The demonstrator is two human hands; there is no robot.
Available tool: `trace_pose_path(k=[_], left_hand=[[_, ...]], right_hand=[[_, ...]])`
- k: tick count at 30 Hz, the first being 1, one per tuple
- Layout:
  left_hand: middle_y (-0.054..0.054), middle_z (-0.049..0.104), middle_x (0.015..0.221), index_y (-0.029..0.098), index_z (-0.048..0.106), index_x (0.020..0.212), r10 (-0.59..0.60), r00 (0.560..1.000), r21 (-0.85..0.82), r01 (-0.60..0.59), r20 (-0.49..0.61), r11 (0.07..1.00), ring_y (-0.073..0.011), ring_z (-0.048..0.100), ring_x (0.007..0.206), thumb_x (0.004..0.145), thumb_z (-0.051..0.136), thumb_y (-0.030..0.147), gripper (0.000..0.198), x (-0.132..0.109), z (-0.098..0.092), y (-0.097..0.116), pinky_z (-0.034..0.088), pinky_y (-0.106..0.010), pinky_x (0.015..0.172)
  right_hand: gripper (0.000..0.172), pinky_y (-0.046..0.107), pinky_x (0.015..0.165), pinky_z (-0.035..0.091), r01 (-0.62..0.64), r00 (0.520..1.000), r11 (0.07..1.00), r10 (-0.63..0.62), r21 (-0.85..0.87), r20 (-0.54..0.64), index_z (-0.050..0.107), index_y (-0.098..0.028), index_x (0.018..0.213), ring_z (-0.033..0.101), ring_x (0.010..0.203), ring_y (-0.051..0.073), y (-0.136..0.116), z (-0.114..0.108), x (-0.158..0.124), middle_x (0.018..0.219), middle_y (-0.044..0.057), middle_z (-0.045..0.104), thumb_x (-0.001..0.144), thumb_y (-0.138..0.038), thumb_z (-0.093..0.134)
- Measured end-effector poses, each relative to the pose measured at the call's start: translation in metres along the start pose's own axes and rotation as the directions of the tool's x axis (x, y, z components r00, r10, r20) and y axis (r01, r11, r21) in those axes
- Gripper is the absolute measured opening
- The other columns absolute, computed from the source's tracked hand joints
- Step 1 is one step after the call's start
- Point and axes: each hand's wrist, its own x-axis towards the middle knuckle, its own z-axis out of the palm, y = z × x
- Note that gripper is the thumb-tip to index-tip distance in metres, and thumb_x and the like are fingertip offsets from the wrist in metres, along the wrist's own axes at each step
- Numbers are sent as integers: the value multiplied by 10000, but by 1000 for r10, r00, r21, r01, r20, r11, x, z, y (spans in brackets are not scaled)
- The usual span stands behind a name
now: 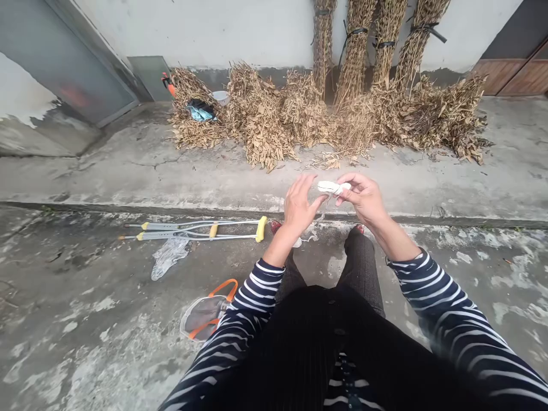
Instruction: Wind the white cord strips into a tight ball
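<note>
In front of me, my right hand (362, 197) pinches a small white bundle of yarn or knitted work (333, 188) between thumb and fingers; its exact kind is hard to make out. My left hand (300, 200) is just left of it, with thumb and fingers spread and curved towards the bundle's end. A thin light strand (324, 210) hangs below the bundle between the hands. Lower down, a small white ball (297, 242), which looks like yarn, is on the ground by my left foot.
A pair of crutches (197, 229) lies at left beside a clear plastic bag (170, 257). Nearer me is a mesh bag with orange handles (208, 317). Beyond a low concrete step (128, 182), dried plant bundles (261, 114) lean along the white wall (257, 34).
</note>
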Motion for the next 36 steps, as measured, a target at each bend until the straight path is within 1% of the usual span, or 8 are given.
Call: trace_pose_path(k=[4, 9, 14, 18, 22, 26, 32, 36], left_hand=[[-91, 748, 1175, 166, 774, 1028, -72, 984, -106, 89, 162, 990, -258, 636, 1193, 816, 773, 326, 265, -1, 8, -2, 467, -319, 1015], [-48, 762, 847, 133, 773, 863, -165, 936, -332, 269, 311, 904, -185, 672, 873, 800, 767, 433, 307, -13, 27, -9, 492, -296, 893], [-41, 725, 724, 140, 723, 726, -152, 883, -374, 337, 444, 864, -152, 665, 764, 829, 736, 395, 275, -31, 20, -10, 487, -284, 861], [-43, 727, 739, 146, 733, 768, -167, 837, -362, 395, 521, 844, -156, 684, 793, 866, 714, 375, 249, -54, 7, -7, 484, -286, 869], [-54, 749, 777, 150, 753, 874, -165, 837, -391, 407, 523, 825, -173, 701, 824, 874, 716, 382, 235, -62, -11, 8, 499, -298, 869], [-65, 742, 756, 131, 735, 850, -139, 867, -459, 383, 479, 802, -180, 712, 797, 875, 709, 384, 255, -44, -27, 25, 512, -287, 817], [-55, 726, 727, 115, 725, 858, -57, 898, -551, 316, 436, 772, -173, 723, 755, 873, 731, 379, 265, -27, -25, 42, 531, -287, 811], [-45, 725, 724, 115, 706, 887, -84, 931, -606, 298, 355, 738, -163, 727, 762, 876, 743, 374, 261, -17, -19, 54, 548, -279, 822]], right_hand=[[459, 290, 614, 580, -28, 999, 999, 28, -32, 20, 736, -217, 965, 616, 597, 106, -2, -1, -1, 913, 25, 728, 670, -527, 903], [403, 266, 483, 504, -9, 999, 995, 12, -95, 34, 742, -205, 935, 589, 565, 129, -6, -2, -4, 739, 14, 673, 729, -532, 860], [302, 255, 512, 504, 139, 982, 956, -166, -260, -86, 749, -204, 871, 574, 668, 128, 1, -9, -3, 878, 43, 645, 787, -486, 817], [299, 290, 540, 530, 193, 957, 912, -257, -362, -135, 745, -213, 876, 567, 689, 141, 27, -24, 3, 942, 52, 603, 832, -508, 765], [366, 315, 566, 544, 175, 969, 888, -233, -425, -88, 717, -206, 882, 573, 691, 149, 57, -36, -1, 976, 64, 577, 875, -571, 692], [330, 327, 630, 520, 220, 974, 816, -215, -535, 73, 698, -208, 931, 575, 753, 173, 71, -32, -19, 986, 82, 589, 966, -517, 587], [283, 350, 749, 502, 362, 931, 699, -300, -617, 207, 678, -211, 941, 578, 897, 216, 59, -29, -21, 955, 87, 604, 1003, -456, 552], [268, 340, 710, 548, 343, 938, 777, -254, -528, 237, 675, -205, 914, 579, 837, 186, 49, -30, -22, 962, 74, 592, 978, -455, 604]])
